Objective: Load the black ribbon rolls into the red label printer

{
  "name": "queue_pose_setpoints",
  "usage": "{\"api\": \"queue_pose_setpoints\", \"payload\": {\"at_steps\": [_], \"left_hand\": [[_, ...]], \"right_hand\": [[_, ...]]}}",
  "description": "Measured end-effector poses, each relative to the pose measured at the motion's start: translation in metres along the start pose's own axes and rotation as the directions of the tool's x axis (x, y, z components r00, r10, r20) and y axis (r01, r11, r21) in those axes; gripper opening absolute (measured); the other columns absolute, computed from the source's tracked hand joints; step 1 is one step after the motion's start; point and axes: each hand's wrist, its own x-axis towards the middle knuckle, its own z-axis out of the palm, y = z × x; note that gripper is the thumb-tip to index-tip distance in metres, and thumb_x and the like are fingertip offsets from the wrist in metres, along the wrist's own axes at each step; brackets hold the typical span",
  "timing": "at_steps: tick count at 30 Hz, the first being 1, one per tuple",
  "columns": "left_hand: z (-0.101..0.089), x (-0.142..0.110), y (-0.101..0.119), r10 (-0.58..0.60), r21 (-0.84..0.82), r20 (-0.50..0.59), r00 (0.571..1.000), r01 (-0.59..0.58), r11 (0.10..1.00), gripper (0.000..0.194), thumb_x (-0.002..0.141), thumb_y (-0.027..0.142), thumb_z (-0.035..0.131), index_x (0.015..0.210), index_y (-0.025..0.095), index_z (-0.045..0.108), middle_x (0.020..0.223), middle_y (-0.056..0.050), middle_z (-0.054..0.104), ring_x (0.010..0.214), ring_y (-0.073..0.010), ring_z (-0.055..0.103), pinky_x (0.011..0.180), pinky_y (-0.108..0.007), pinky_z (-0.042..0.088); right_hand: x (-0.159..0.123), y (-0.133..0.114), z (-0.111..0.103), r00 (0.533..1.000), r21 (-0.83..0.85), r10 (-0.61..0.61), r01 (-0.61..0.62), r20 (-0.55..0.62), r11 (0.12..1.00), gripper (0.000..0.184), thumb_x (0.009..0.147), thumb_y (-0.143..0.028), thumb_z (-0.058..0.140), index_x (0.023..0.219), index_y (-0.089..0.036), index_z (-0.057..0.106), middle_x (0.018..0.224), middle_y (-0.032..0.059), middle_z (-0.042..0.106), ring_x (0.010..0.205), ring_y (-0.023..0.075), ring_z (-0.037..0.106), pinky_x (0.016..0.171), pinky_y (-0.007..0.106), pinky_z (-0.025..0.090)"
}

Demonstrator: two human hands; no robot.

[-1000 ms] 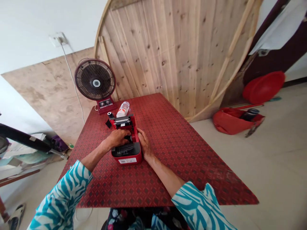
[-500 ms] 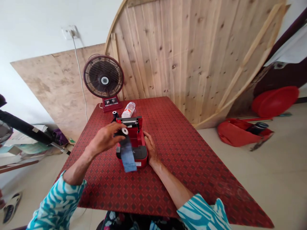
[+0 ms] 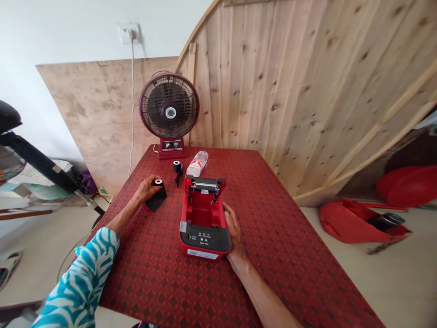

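Observation:
A red and black label printer point(image 3: 205, 241) stands on the table with its lid raised and its red inner bay showing. My right hand point(image 3: 235, 230) lies along the printer's right side, steadying it; part of the fingers is hidden. To the left of the printer, my left hand point(image 3: 149, 189) is closed around the top of a black ribbon roll point(image 3: 156, 199) with a white core, its loose end hanging down at the tabletop. Farther back, a second black ribbon roll point(image 3: 176, 167) stands upright with a loose strip beside it.
A clear plastic bottle point(image 3: 198, 163) with a red and white label lies behind the printer. At the back left of the red patterned table point(image 3: 273, 255) stands a dark red fan point(image 3: 170, 111). A red bag point(image 3: 348, 223) sits on the floor to the right.
My left hand has carried the ribbon roll from above the printer leftward to the tabletop. The printer's bay and panel are now uncovered. My right hand stays at the printer's side. The view has shifted.

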Motion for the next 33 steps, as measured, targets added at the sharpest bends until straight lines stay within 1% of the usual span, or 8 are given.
{"api": "queue_pose_setpoints", "payload": {"at_steps": [6,10,12,16,21,27,31,33], "left_hand": [[-0.028,0.006,-0.002,0.010,0.047,0.194,0.981,-0.019,0.999,0.051,0.059,0.022,0.062,0.111,0.019,0.065,0.095,-0.004,0.072,0.083,-0.0206,0.066,0.074,-0.031,0.052],[-0.041,0.033,0.015,0.063,0.078,0.251,0.966,-0.085,0.993,0.045,0.070,0.030,0.060,0.112,0.016,0.065,0.109,-0.008,0.070,0.100,-0.0233,0.064,0.087,-0.035,0.051],[-0.030,0.057,0.026,0.047,0.155,0.178,0.983,-0.075,0.985,0.041,0.073,0.033,0.059,0.109,0.015,0.065,0.108,-0.009,0.070,0.096,-0.0218,0.065,0.086,-0.033,0.051],[0.010,0.104,0.038,0.012,0.220,0.167,0.986,-0.049,0.974,0.033,0.064,0.022,0.065,0.096,0.014,0.068,0.090,-0.005,0.073,0.085,-0.0197,0.066,0.075,-0.027,0.051],[0.045,0.128,0.035,-0.026,0.302,0.146,0.989,-0.020,0.953,0.016,0.057,0.013,0.063,0.072,0.015,0.066,0.068,-0.002,0.067,0.075,-0.0193,0.063,0.067,-0.024,0.046],[0.035,0.115,0.050,-0.016,0.312,0.109,0.994,-0.019,0.950,0.012,0.061,0.019,0.059,0.070,0.014,0.063,0.065,-0.003,0.063,0.071,-0.0194,0.060,0.066,-0.026,0.045],[0.003,0.079,0.075,0.056,0.256,0.128,0.990,-0.088,0.963,0.028,0.065,0.029,0.058,0.088,0.014,0.063,0.080,-0.003,0.066,0.075,-0.0172,0.061,0.070,-0.026,0.047],[-0.018,0.051,0.086,0.098,0.092,0.134,0.986,-0.111,0.990,0.035,0.066,0.036,0.061,0.093,0.015,0.062,0.080,-0.003,0.067,0.073,-0.0170,0.062,0.069,-0.026,0.049]], "right_hand": [[-0.001,-0.002,-0.001,0.997,0.006,0.071,-0.071,-0.015,0.997,0.054,0.084,-0.058,0.045,0.121,-0.022,0.058,0.133,0.0082,0.059,0.125,0.0244,0.051,0.106,0.041,0.037],[-0.002,-0.002,-0.002,0.998,-0.002,0.064,-0.064,-0.001,0.998,0.051,0.085,-0.057,0.044,0.120,-0.023,0.059,0.132,0.0068,0.059,0.124,0.0239,0.052,0.105,0.040,0.038],[-0.002,-0.002,-0.003,0.998,-0.018,0.058,-0.058,-0.002,0.998,0.049,0.085,-0.056,0.044,0.120,-0.025,0.059,0.132,0.0059,0.059,0.125,0.0236,0.051,0.106,0.040,0.038],[-0.002,-0.003,-0.005,0.997,0.013,0.080,-0.080,0.009,0.997,0.047,0.085,-0.056,0.046,0.120,-0.027,0.059,0.131,0.0053,0.060,0.124,0.0249,0.052,0.105,0.042,0.039],[-0.004,-0.007,-0.004,0.996,0.024,0.091,-0.091,0.020,0.996,0.045,0.086,-0.054,0.044,0.120,-0.029,0.059,0.131,0.0043,0.060,0.122,0.0243,0.053,0.104,0.041,0.042],[-0.002,-0.005,-0.001,0.998,0.061,0.064,-0.065,0.009,0.996,0.044,0.086,-0.054,0.046,0.119,-0.027,0.059,0.129,0.0048,0.061,0.122,0.0237,0.053,0.105,0.041,0.041],[0.001,-0.002,0.004,1.000,0.097,0.021,-0.019,-0.019,0.995,0.042,0.085,-0.052,0.048,0.116,-0.026,0.062,0.125,0.0053,0.063,0.120,0.0238,0.054,0.106,0.042,0.039],[0.003,0.000,0.006,1.000,0.111,-0.005,0.008,-0.026,0.994,0.041,0.085,-0.051,0.049,0.115,-0.027,0.063,0.126,0.0049,0.062,0.121,0.0235,0.053,0.108,0.042,0.037]]}}
